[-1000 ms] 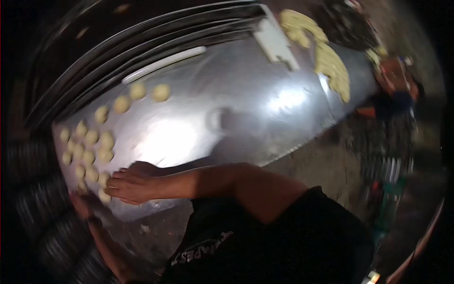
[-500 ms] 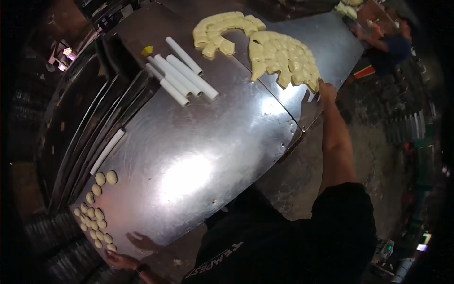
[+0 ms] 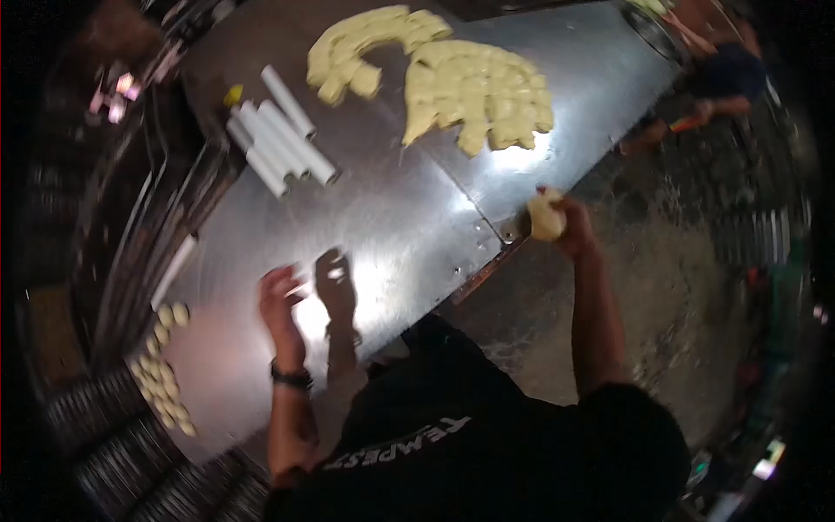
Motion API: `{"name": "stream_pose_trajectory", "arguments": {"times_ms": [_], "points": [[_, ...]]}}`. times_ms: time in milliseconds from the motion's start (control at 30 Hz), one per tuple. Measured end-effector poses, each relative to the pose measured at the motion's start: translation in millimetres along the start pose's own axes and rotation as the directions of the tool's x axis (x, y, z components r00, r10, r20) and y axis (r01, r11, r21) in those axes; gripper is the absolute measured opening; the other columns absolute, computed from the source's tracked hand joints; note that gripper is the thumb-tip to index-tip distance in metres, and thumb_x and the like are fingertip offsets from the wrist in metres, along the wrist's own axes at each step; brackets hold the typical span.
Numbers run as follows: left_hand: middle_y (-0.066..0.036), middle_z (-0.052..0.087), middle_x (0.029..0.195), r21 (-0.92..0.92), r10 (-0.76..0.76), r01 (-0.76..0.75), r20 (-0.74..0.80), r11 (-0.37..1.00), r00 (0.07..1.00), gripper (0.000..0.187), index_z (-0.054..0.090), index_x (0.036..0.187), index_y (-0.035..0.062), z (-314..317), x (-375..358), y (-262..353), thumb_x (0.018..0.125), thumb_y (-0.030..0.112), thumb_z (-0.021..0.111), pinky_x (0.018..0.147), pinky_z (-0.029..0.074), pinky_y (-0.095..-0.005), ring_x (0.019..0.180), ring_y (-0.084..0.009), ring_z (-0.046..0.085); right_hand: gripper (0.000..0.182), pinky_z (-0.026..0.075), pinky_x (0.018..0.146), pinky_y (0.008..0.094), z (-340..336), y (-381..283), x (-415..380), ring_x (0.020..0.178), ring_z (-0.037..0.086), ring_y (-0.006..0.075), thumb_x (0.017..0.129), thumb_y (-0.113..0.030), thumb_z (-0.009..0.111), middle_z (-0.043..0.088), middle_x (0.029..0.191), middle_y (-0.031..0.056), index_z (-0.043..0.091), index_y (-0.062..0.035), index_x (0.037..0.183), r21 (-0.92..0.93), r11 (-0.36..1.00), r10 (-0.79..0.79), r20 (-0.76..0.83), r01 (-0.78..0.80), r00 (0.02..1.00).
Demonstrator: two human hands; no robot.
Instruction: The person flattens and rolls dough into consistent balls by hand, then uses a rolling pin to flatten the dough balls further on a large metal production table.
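1. One lump of dough [image 3: 546, 217] sits in the right hand [image 3: 570, 228], fingers curled round it, at about 3 o'clock just off the steel table [image 3: 391, 217] edge.
2. It looks soft, light and probably tacky; cupping it from beneath should keep it from being squashed.
3. The left hand [image 3: 280, 300] hovers over the table near 9 o'clock, fingers loosely spread and holding nothing.
4. A dough slab [image 3: 474, 91] lies at 12 o'clock, small dough balls [image 3: 161, 383] at 8, white rolls [image 3: 278, 139] at 11.
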State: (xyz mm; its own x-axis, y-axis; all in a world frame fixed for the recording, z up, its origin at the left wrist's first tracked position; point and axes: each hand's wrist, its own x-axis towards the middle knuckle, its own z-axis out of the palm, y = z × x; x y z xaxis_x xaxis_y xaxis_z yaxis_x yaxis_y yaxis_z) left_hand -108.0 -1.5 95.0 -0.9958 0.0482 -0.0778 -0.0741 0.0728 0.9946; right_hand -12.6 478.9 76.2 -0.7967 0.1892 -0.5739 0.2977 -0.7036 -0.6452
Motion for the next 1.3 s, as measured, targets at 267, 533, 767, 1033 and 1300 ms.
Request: {"name": "stream_pose_trajectory", "arguments": {"times_ms": [267,533,767,1033,1300], "points": [[-0.001,0.056,0.078,-0.473,-0.395,0.334,-0.033,0.815,0.918,0.038,0.057,0.087,0.0040,74.5,-56.0,-22.2,0.100,0.037,0.046,0.062,0.045,-0.0251,0.071,-0.0081,0.052,0.037,0.048,0.082,0.0281,209.8,180.0,-50.9,0.094,0.057,0.0143,0.083,0.000,0.067,0.058,0.100,0.0049,0.052,-0.0038,0.117,-0.235,0.964,-0.033,0.368,0.127,0.929],[-0.006,0.052,0.070,0.440,0.124,-0.015,-0.219,0.898,0.968,0.024,0.056,0.077,0.0014,-127.3,-86.4,-49.4,0.095,0.017,0.055,0.057,0.041,-0.0286,0.062,-0.0143,0.049,0.034,0.048,0.076,0.0358,191.8,178.9,35.3,0.090,0.056,0.0193,0.087,-0.017,0.065,0.057,0.097,0.0087,0.050,-0.0066,0.116,-0.525,0.567,-0.441,0.458,0.635,0.772],[-0.014,0.058,0.088,0.573,0.112,0.304,-0.579,0.761,0.808,0.018,0.060,0.085,0.0056,-76.8,20.3,-68.7,0.079,0.022,0.063,0.079,0.040,-0.0444,0.087,-0.0343,0.053,0.019,0.040,0.078,0.0420,260.9,193.5,125.5,0.081,0.052,0.0314,0.075,-0.018,0.067,0.054,0.083,0.0127,0.056,-0.0044,0.083,-0.589,-0.326,-0.321,0.805,0.739,0.499],[-0.010,0.058,0.091,0.825,0.451,-0.096,-0.203,0.557,0.869,0.011,0.059,0.088,0.0050,-93.3,-84.5,-79.5,0.080,0.012,0.062,0.084,0.038,-0.0458,0.090,-0.0294,0.054,0.021,0.041,0.077,0.0425,195.5,146.7,65.7,0.082,0.053,0.0303,0.079,-0.025,0.062,0.056,0.083,0.0125,0.057,-0.0053,0.079,-0.685,0.113,0.212,0.724,0.720,0.656],[-0.016,0.058,0.093,0.548,0.197,0.178,-0.556,0.817,0.808,0.013,0.060,0.081,0.0037,-36.6,3.7,-68.2,0.073,0.013,0.065,0.078,0.042,-0.0437,0.094,-0.0353,0.052,0.018,0.042,0.083,0.0377,254.1,212.0,86.0,0.088,0.056,0.0305,0.075,-0.011,0.070,0.059,0.092,0.0143,0.058,-0.0039,0.086,-0.527,-0.110,-0.263,0.833,0.843,0.487]]}}
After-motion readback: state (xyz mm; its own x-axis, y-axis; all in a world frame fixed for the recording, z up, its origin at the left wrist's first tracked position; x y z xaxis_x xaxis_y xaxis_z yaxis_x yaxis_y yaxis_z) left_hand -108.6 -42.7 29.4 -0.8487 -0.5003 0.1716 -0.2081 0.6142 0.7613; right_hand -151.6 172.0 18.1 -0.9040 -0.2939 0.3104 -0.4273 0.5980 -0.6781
